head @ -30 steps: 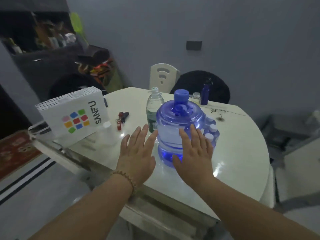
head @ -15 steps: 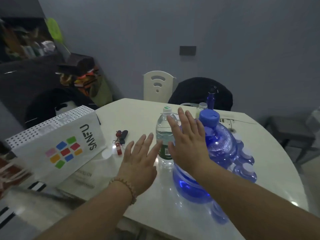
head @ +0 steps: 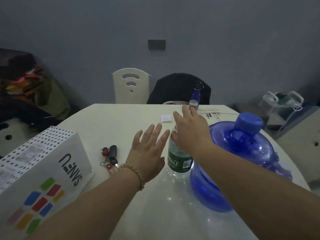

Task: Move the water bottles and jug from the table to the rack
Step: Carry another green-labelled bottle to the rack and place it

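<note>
A big blue water jug (head: 242, 153) with a blue cap stands on the white round table (head: 121, 122), at the right. Just left of it stands a clear water bottle (head: 179, 161) with a green label. My right hand (head: 190, 132) stretches out flat above that bottle's top, hiding its cap, fingers pointing to the far edge. My left hand (head: 147, 153) hovers flat and spread just left of the bottle, holding nothing. A dark blue bottle (head: 196, 94) and a small clear jar (head: 193, 103) stand at the far edge. My right forearm covers the jug's right side.
A white dotted box (head: 39, 170) with coloured squares lies at the left front. A bunch of keys (head: 110, 156) lies between it and my left hand. A paper slip (head: 165, 118) lies mid-table. Two chairs (head: 130, 85) stand behind the table; a rack (head: 280, 104) is at the far right.
My view moved closer over the table. My right hand went from the jug's front across to above the clear bottle, and my left hand followed forward beside the bottle.
</note>
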The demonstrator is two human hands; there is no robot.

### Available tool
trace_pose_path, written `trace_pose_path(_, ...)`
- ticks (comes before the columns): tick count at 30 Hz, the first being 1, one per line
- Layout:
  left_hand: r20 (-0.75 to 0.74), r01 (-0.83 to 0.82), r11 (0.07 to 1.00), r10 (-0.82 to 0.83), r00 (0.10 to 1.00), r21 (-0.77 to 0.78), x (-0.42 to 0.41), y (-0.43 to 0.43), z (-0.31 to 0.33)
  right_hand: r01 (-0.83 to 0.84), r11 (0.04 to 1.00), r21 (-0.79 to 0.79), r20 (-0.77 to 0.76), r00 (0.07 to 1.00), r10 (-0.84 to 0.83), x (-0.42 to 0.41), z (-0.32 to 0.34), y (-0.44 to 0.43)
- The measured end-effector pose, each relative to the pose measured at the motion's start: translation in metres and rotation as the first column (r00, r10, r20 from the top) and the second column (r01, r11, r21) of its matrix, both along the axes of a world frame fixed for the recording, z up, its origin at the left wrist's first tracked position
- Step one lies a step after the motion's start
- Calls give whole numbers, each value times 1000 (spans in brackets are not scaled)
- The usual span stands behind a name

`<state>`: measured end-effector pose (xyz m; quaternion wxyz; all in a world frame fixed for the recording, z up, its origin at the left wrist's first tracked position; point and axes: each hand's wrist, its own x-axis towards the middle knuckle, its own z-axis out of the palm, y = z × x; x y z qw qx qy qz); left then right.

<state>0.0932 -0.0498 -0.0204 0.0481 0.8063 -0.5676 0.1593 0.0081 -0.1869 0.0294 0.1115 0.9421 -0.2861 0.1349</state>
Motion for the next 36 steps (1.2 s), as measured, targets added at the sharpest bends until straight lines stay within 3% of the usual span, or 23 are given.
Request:
trace_pose_path(4, -47, 95, 995, -97, 994, -36, 14, -15, -11, 60, 997, -50, -94, 993, -65, -4, -7, 12)
trace_pose_path(8, -213, 156, 984, -170, 962, -81, 10, -37, -16, 28, 997, -65, -82, 996, -34, -18, -7, 32)
trace_pose_path(12, -318, 243, 963, -267, 910, -114, 11, -48, -30, -4, 999, -50, 43, 999, 6, -50, -18, 58)
trace_pose_path(16, -436, 407, 893, -449, 780, -193, -10, -44, -43, -140, 966, -218, 205, 961, 186, -93, -36, 77)
trace_pose_path(19, -393, 487, 834, -552, 735, -259, -37, -33, -65, -123, 987, -104, 246, 958, 145, -129, -62, 87)
trace_pose_path(22, -227, 594, 794, -607, 762, -127, -60, -16, -93, -123, 985, 124, 143, 984, 105, -162, -97, 97)
trace_pose_path(25, -200, 589, 804, -592, 780, -82, -82, -2, -114, -62, 955, 290, 44, 998, 51, -185, -134, 105)
trace_pose_path(31, -227, 528, 849, -516, 826, -11, -125, 1, -140, 68, 891, 450, -42, 998, -55, -199, -174, 106)
trace_pose_path(36, -177, 503, 847, -476, 861, 170, -142, -5, -152, 126, 830, 544, -145, 988, -55, -206, -188, 106)
